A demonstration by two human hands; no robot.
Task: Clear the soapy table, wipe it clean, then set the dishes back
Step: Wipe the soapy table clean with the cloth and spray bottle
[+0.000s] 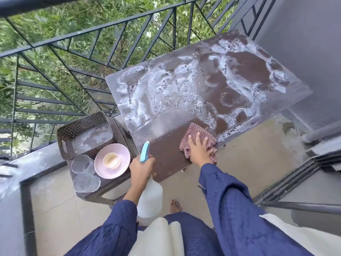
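At the near edge of the surface [166, 154], the right hand [199, 151] presses a checked cloth [202, 132] flat with straight fingers; foam [166, 85] covers the far part. Off its left corner, the left hand [142, 169] grips a spray bottle [149, 198].

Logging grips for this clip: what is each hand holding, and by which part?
Left hand grips the spray bottle at its neck. Right hand only presses flat on the checked cloth.

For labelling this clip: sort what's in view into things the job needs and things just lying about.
Job: soapy table, checked cloth under right hand, spray bottle in left hand, pink plate, cup, two glass dishes, basket.
Lying about: railing, grey pipe.
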